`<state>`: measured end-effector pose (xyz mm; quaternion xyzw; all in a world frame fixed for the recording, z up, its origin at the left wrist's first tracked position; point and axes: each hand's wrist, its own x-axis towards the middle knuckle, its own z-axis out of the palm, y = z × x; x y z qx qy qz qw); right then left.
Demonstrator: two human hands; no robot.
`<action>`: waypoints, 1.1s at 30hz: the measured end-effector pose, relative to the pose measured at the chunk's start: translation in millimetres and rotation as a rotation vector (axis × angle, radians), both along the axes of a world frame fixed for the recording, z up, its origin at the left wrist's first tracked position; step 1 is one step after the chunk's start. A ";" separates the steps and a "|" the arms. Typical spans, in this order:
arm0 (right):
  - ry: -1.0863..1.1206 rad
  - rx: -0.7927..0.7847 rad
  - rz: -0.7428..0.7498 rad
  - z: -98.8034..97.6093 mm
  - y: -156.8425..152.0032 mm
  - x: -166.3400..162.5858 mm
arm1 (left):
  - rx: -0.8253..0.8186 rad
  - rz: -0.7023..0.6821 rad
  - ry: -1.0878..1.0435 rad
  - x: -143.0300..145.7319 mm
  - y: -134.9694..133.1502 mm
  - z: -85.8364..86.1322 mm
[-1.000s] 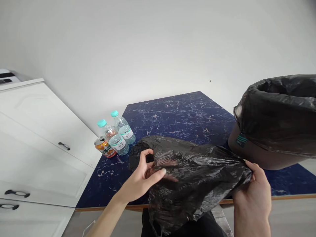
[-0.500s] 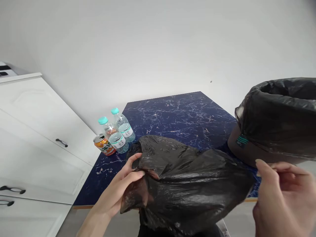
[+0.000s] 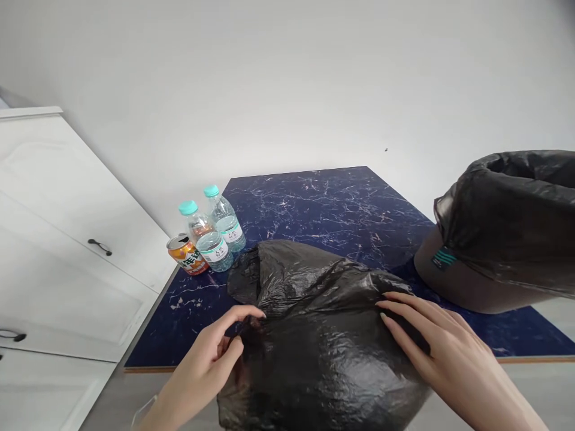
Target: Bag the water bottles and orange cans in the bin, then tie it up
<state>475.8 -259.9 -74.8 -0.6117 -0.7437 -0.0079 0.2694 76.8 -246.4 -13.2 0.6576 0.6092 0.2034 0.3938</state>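
A crumpled black plastic bag (image 3: 323, 335) spreads over the front of the blue marble-patterned table (image 3: 309, 203) and hangs past its front edge. My left hand (image 3: 218, 353) grips the bag's left side, thumb and fingers bent around the thin film. On the bag's right part lies my right hand (image 3: 431, 335), palm down with the fingers stretched out. The thumb of that hand is hidden.
At the right stands a brown bin (image 3: 429, 269) lined with another black bag (image 3: 516, 221). Two clear bottles with turquoise caps (image 3: 215, 248) (image 3: 230, 230) and an orange can (image 3: 191, 254) stand at the table's left. White cabinets (image 3: 67, 239) flank the left side.
My right hand has moved left from beside the bin onto the bag. My left hand has shifted slightly down, and the bag hangs lower and looks more spread out.
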 end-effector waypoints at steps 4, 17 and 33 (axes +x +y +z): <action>-0.076 -0.034 0.050 -15.3 -0.2 2.6 | 0.075 -0.189 0.252 -4.4 1.3 4.0; 0.073 0.064 0.121 28.6 13.4 -17.2 | 0.624 -0.567 0.506 87.5 40.1 9.5; -0.188 -0.063 0.156 -44.1 79.1 -12.3 | 0.454 -0.597 0.512 89.7 135.1 -53.7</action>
